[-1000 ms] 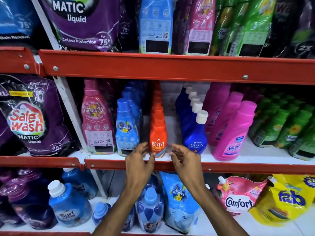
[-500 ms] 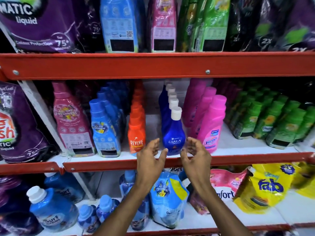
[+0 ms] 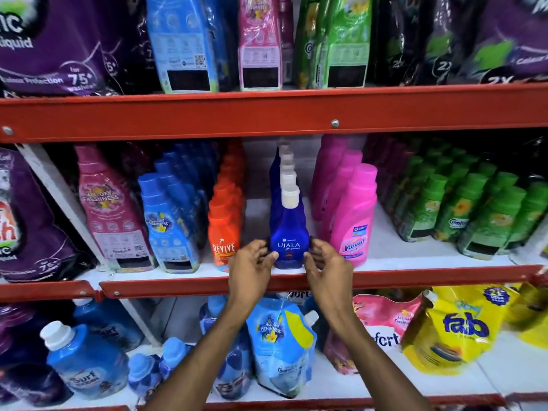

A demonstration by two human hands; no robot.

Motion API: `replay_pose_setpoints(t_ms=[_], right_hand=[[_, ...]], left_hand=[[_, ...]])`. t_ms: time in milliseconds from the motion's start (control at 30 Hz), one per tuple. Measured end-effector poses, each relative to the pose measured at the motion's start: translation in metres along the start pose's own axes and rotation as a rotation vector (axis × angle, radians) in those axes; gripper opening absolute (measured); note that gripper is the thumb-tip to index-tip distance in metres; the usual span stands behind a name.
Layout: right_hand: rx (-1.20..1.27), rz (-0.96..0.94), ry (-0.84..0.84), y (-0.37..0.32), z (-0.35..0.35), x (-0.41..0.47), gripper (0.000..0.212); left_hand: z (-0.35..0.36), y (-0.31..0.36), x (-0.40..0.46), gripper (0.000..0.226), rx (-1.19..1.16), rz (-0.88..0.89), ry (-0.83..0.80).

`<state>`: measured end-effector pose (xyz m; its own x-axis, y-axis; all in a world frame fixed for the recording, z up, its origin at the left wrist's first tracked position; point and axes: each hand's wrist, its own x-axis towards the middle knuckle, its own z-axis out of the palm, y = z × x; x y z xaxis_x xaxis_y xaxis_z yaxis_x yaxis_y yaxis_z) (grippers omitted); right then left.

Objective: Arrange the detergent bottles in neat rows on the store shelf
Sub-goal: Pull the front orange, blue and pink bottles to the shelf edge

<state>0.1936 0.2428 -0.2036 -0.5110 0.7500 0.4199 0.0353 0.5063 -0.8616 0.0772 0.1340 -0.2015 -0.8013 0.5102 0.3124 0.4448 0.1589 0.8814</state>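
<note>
A dark blue Ujala bottle [image 3: 289, 232] with a white cap stands at the front of its row on the middle shelf [image 3: 192, 284]. My left hand [image 3: 252, 269] curls against its lower left side and my right hand [image 3: 327, 266] against its lower right side, fingertips touching the bottle. Left of it runs a row of orange Revive bottles [image 3: 224, 232], right of it a row of pink Vanish bottles [image 3: 353, 221]. Blue Comfort bottles [image 3: 169, 226] and a pink Comfort bottle [image 3: 111, 212] stand further left.
Green Comfort bottles [image 3: 462, 209] fill the right of the middle shelf. Purple Safewash pouches [image 3: 26, 226] hang at left. The upper red shelf rail [image 3: 267, 112] carries tall refill packs. Below lie Surf bottles [image 3: 83, 360], a blue pouch [image 3: 278, 345] and yellow Fab pouches [image 3: 456, 327].
My hands moved right from the orange Revive bottle to the blue Ujala bottle and closed in on both its sides. The view shifted right along the shelf.
</note>
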Motion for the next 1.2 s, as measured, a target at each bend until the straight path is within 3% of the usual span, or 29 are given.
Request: replay_pose_setpoints(t_ms=[467, 567, 700, 833, 900, 1067, 1200], right_hand=[[0.019, 0.031, 0.019, 0.004, -0.001, 0.001, 0.033], [0.040, 0.019, 0.082, 0.002, -0.013, -0.007, 0.031], [-0.007, -0.057, 0.247, 0.012, -0.041, -0.019, 0.026], [-0.054, -0.029, 0.367, 0.023, -0.068, -0.011, 0.024], [-0.092, 0.005, 0.329, 0.029, -0.078, -0.001, 0.026], [-0.217, 0.024, 0.055, 0.039, -0.093, 0.023, 0.042], [-0.241, 0.012, -0.006, 0.041, -0.104, 0.032, 0.034]], left_hand=[[0.001, -0.004, -0.001, 0.031, -0.020, -0.005, -0.017], [-0.001, 0.003, -0.011, 0.032, -0.095, -0.009, 0.066], [0.008, 0.015, -0.034, 0.013, -0.117, 0.059, 0.319], [0.041, 0.029, -0.048, 0.010, -0.130, 0.126, 0.189], [0.058, 0.040, -0.049, 0.011, -0.108, 0.130, 0.101], [0.083, 0.049, -0.034, 0.042, -0.015, 0.085, -0.007], [0.092, 0.050, -0.025, 0.039, 0.083, 0.108, -0.038]])
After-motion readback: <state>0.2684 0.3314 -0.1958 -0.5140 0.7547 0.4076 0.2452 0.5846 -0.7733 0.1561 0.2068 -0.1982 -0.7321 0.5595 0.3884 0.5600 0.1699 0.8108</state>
